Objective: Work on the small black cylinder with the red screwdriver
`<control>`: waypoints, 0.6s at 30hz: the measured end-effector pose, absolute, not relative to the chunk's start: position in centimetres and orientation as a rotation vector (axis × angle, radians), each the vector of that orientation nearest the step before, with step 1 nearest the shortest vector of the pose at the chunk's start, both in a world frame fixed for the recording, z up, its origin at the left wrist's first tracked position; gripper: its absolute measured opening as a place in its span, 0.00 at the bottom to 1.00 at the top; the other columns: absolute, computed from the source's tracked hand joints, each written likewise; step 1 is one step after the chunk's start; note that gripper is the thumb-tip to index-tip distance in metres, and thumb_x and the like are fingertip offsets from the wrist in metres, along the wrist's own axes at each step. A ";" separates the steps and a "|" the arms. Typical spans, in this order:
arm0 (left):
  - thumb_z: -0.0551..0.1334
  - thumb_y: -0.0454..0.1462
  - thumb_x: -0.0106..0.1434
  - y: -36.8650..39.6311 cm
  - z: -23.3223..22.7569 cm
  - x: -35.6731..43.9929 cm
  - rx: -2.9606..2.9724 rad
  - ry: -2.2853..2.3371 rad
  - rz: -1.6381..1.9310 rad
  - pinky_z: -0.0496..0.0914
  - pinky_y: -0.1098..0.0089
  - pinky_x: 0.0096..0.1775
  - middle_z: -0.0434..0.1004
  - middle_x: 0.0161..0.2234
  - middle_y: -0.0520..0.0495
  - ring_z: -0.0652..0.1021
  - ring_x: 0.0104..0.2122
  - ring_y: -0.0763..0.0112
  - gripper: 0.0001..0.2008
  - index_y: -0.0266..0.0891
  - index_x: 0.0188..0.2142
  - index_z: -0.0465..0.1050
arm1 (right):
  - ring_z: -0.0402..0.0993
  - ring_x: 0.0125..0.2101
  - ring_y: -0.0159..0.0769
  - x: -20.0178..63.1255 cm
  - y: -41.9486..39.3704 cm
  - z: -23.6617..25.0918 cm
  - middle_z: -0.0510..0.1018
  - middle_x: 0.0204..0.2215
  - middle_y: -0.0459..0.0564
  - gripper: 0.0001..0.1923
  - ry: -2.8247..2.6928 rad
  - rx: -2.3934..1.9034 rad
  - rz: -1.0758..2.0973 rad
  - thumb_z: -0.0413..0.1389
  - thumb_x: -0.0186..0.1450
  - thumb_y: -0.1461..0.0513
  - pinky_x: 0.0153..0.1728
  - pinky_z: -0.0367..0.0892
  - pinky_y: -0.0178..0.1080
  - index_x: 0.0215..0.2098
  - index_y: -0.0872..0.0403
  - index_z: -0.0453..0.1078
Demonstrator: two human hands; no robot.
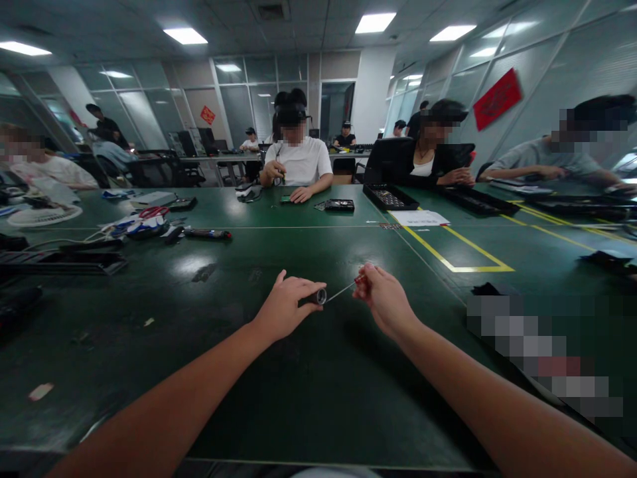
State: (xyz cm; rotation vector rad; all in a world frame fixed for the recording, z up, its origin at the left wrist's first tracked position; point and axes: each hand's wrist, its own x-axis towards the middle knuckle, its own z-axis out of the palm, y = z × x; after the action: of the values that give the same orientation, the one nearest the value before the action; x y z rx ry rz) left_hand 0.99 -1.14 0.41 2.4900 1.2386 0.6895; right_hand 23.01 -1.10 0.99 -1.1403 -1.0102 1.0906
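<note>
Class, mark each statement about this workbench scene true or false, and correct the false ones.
1. The left hand holds a small metal cylinder. True.
2. The right hand holds a pair of scissors. False: it holds a thin screwdriver with a red handle, its tip at the cylinder.
3. The table has a green surface. True.
4. Yellow tape marks out an area on the table to the right. True.
5. The person seated opposite wears a black shirt. False: the shirt is white.
</note>
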 end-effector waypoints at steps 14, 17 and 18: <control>0.66 0.42 0.65 -1.1 0.4 0.9 2.339 1.331 0.755 0.46 0.41 0.67 0.78 0.54 0.48 0.75 0.54 0.58 0.22 0.49 0.58 0.71 | 0.75 0.32 0.37 22.5 -2.8 1.3 0.77 0.31 0.47 0.13 -1.378 -1.082 0.789 0.51 0.71 0.51 0.38 0.70 0.42 0.40 0.51 0.68; 0.67 0.42 0.64 -1.2 0.5 0.8 2.316 1.348 0.789 0.48 0.41 0.67 0.79 0.52 0.48 0.76 0.53 0.58 0.22 0.48 0.57 0.72 | 0.74 0.31 0.37 22.5 -3.3 1.6 0.76 0.29 0.46 0.14 -1.443 -1.063 0.754 0.51 0.71 0.50 0.35 0.69 0.40 0.40 0.50 0.70; 0.67 0.42 0.64 -1.2 0.4 0.8 2.319 1.342 0.794 0.48 0.41 0.67 0.79 0.52 0.48 0.76 0.53 0.58 0.22 0.49 0.57 0.72 | 0.73 0.28 0.36 22.4 -3.5 1.7 0.75 0.27 0.46 0.15 -1.450 -1.074 0.728 0.50 0.72 0.49 0.33 0.68 0.40 0.39 0.50 0.70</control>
State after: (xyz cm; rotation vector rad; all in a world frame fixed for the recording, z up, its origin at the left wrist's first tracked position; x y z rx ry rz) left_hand 0.82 -1.19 0.43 2.3191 1.3416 0.7940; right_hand 22.43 -3.50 1.72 -1.0738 -1.4500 0.7277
